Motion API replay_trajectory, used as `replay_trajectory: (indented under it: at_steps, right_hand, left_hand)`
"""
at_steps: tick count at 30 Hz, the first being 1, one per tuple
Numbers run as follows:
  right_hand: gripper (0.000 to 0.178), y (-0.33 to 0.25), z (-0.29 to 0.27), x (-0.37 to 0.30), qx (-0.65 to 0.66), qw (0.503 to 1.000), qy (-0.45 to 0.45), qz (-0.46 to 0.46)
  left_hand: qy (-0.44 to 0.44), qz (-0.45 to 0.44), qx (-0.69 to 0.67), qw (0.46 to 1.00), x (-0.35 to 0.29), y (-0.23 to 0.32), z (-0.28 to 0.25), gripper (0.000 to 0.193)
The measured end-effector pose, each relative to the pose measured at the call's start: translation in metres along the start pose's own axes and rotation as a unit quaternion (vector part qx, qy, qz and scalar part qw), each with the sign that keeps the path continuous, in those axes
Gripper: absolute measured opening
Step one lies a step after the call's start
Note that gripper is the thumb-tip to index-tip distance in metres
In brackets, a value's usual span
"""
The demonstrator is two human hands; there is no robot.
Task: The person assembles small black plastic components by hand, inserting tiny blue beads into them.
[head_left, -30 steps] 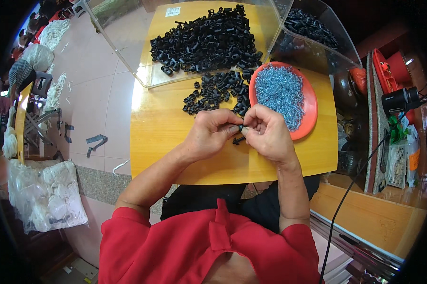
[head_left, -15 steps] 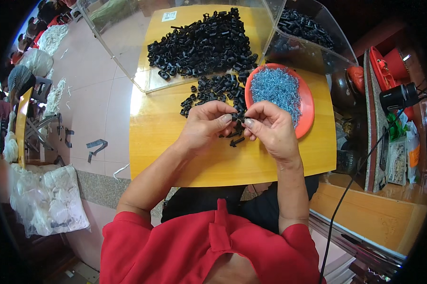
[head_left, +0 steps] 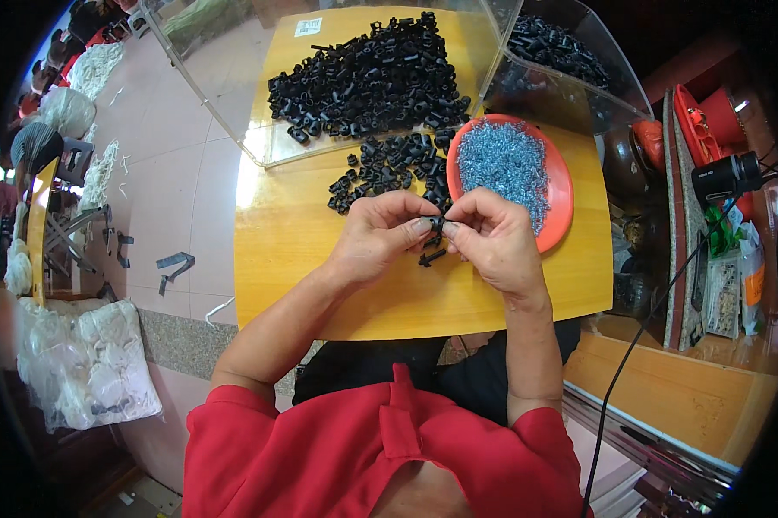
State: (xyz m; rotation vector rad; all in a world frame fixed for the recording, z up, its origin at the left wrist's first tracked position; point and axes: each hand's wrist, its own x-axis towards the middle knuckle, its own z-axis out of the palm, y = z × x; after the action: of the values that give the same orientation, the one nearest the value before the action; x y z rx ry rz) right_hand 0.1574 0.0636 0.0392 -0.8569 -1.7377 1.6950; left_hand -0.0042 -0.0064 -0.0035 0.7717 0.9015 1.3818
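Note:
Fingertips of my left hand (head_left: pixel 373 235) and my right hand (head_left: pixel 497 240) meet over the yellow table (head_left: pixel 354 298). Both pinch a small black plastic part (head_left: pixel 437 224) between thumb and forefinger; the fingers hide most of it. Just below them lies another black part, a thin stem (head_left: pixel 432 257). Loose black parts (head_left: pixel 380 168) are scattered beyond my left hand. Close to my right hand stands a red-orange plate (head_left: pixel 563 194) heaped with small shiny metal springs (head_left: pixel 503 164).
A clear plastic bin (head_left: pixel 203 99) lies at the far side with a big pile of black parts (head_left: pixel 371 78). Another clear bin (head_left: pixel 617 91) with black parts is at the far right. A black cable (head_left: pixel 617 380) runs down on the right. White bagged bundles (head_left: pixel 91 363) sit at left.
My hands have come closer together, the left shifting slightly right, and their fingertips now meet on the black plastic part.

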Motion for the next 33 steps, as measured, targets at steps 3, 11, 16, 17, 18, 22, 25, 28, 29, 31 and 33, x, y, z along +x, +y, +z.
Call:
replay_trajectory:
  at_steps: [3,11,16,17,18,22,25,28,29,31,33]
  right_hand:
    - [0.004,0.002,0.0,0.001,-0.03,1.0,-0.006,0.003]
    - [0.006,0.008,-0.003,0.007,0.049,0.995,-0.071,0.05]
    - [0.005,0.014,0.001,0.007,-0.039,0.998,-0.05,0.028]
    - [0.006,0.013,-0.002,0.007,0.015,0.997,-0.064,0.032]
    - [0.007,0.013,-0.006,0.007,0.068,0.994,-0.08,0.035]
    - [0.012,0.016,-0.01,0.008,0.132,0.988,-0.082,0.008]
    - [0.017,0.022,-0.01,0.011,0.151,0.982,-0.106,0.029]
    - [0.019,0.03,-0.008,0.013,0.168,0.977,-0.13,0.02]
    - [0.019,0.031,-0.008,0.013,0.167,0.977,-0.128,0.02]
    - [0.018,0.032,-0.006,0.014,0.165,0.978,-0.124,0.019]
    - [0.017,0.028,-0.004,0.013,0.162,0.98,-0.112,0.023]
  left_hand:
    - [0.012,0.012,0.08,0.997,-0.002,0.002,0.001,0.016]
    - [0.009,0.056,0.244,0.968,-0.006,0.007,0.004,0.011]
    - [0.023,0.071,0.275,0.959,-0.006,0.008,0.003,0.01]
    - [0.016,0.07,0.242,0.968,-0.006,0.009,0.003,0.01]
    - [0.009,0.068,0.207,0.976,-0.006,0.009,0.002,0.01]
    - [0.0,0.102,0.196,0.975,-0.007,0.009,0.006,0.01]
    - [0.013,0.095,0.204,0.974,-0.009,0.008,0.008,0.01]
    - [0.007,0.085,0.202,0.976,-0.011,0.006,0.008,0.01]
    - [0.011,0.078,0.207,0.975,-0.011,0.006,0.007,0.01]
    - [0.009,0.077,0.202,0.976,-0.01,0.005,0.007,0.011]
    - [0.043,0.054,0.198,0.978,-0.009,0.003,0.009,0.01]
